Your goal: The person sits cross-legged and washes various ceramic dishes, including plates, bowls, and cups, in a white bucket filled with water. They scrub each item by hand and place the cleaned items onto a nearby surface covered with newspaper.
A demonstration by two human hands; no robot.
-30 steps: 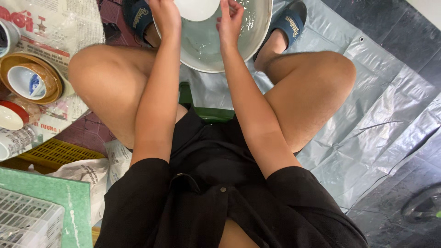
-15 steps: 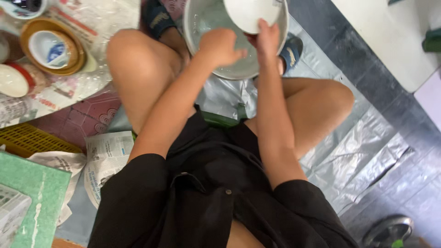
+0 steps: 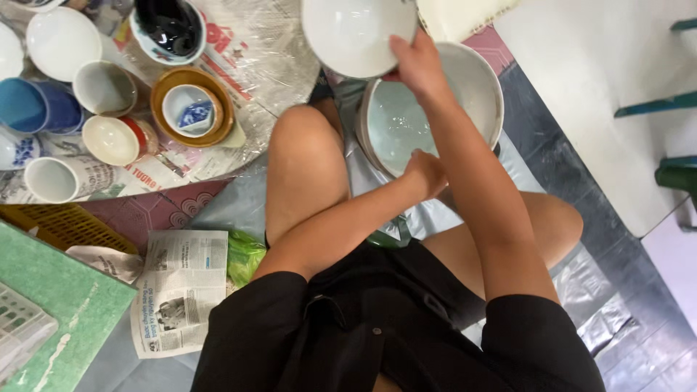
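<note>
My right hand (image 3: pixel 415 64) is shut on the rim of a white bowl (image 3: pixel 352 36), holding it tilted above and to the left of a large metal basin (image 3: pixel 488 91) with water in it. My left hand (image 3: pixel 426 173) rests at the basin's near edge with its fingers curled; I see nothing in it. The basin sits on a silver plastic sheet (image 3: pixel 581 290) between my bare knees.
Several cups and bowls stand on plastic-covered newspaper at the upper left: a blue cup (image 3: pixel 29 105), a brown bowl (image 3: pixel 218 127), a dark glazed bowl (image 3: pixel 168 29), a white cup (image 3: pixel 51 180). A folded newspaper (image 3: pixel 181 287), yellow crate (image 3: pixel 43 225) and green board (image 3: pixel 58 305) lie at lower left.
My right hand has lifted the white bowl out of the basin, up and to the left. My left hand has dropped to the basin's near edge. My view has swung toward the crockery.
</note>
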